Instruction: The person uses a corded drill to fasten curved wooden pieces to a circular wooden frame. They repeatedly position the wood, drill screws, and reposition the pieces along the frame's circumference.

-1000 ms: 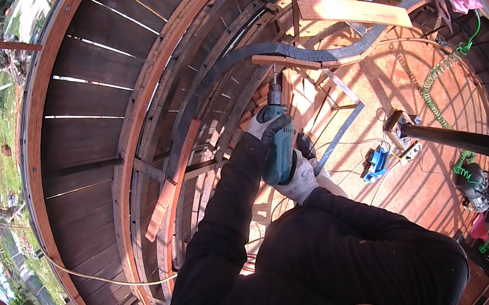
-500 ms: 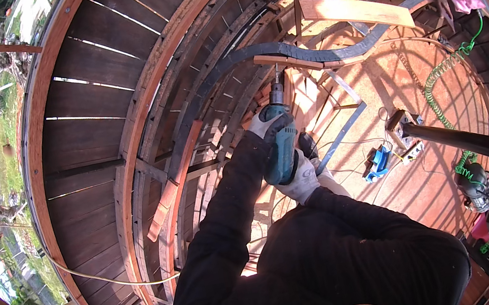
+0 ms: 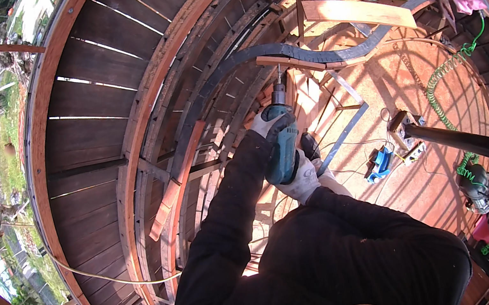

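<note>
Both my gloved hands are wrapped round a teal power drill (image 3: 283,149). My left hand (image 3: 265,124) grips its front part near the chuck, and my right hand (image 3: 303,180) holds the rear handle. The long drill bit (image 3: 280,73) points away from me. Its tip is at the edge of a reddish wood strip (image 3: 291,62) that lies along a curved dark metal bar (image 3: 311,51); I cannot tell how deep the tip sits. The bar bends in an S across the far side.
Curved plank walls (image 3: 88,146) with wooden ribs wrap round on the left. A loose board (image 3: 357,13) sits across the far frame. On the floor (image 3: 406,190) at right are a blue tool (image 3: 379,163) and a compressor (image 3: 480,194). A green coiled hose (image 3: 436,81) and a dark pole (image 3: 476,146) are there too.
The view has shifted slightly, so the surroundings sit a little further right. Both hands keep the same hold on the drill, which has barely moved.
</note>
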A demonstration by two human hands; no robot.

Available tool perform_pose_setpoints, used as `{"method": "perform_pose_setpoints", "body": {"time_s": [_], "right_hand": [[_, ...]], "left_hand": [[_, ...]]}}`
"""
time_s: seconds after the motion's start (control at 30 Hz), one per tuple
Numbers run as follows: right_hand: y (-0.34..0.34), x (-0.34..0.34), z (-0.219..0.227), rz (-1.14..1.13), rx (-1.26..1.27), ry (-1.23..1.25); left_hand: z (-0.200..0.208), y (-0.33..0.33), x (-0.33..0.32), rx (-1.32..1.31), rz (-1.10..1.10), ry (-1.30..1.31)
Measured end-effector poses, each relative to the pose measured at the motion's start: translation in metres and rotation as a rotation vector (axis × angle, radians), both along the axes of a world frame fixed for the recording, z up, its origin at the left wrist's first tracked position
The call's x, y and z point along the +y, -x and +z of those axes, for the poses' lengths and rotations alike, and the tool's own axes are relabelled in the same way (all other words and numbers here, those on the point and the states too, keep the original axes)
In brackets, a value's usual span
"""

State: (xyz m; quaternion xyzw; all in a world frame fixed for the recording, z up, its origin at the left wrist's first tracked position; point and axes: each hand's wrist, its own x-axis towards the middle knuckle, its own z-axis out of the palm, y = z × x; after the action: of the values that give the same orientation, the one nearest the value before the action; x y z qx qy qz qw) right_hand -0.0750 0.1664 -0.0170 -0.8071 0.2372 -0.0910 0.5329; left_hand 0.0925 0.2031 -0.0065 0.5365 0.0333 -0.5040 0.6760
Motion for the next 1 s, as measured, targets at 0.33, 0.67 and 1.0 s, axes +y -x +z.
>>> {"method": "perform_pose_setpoints", "body": {"time_s": [0.33, 0.67, 1.0], "right_hand": [[-0.004, -0.006, 0.004, 0.05, -0.05, -0.087], [-0.007, -0.008, 0.011, 0.069, -0.023, -0.032], [-0.007, -0.012, 0.013, 0.077, 0.006, -0.055]], "left_hand": [[0.002, -0.002, -0.001, -0.016, -0.015, -0.026], [-0.003, -0.003, -0.002, -0.102, -0.015, -0.059], [-0.006, -0.003, -0.003, -0.074, -0.009, -0.067]]}}
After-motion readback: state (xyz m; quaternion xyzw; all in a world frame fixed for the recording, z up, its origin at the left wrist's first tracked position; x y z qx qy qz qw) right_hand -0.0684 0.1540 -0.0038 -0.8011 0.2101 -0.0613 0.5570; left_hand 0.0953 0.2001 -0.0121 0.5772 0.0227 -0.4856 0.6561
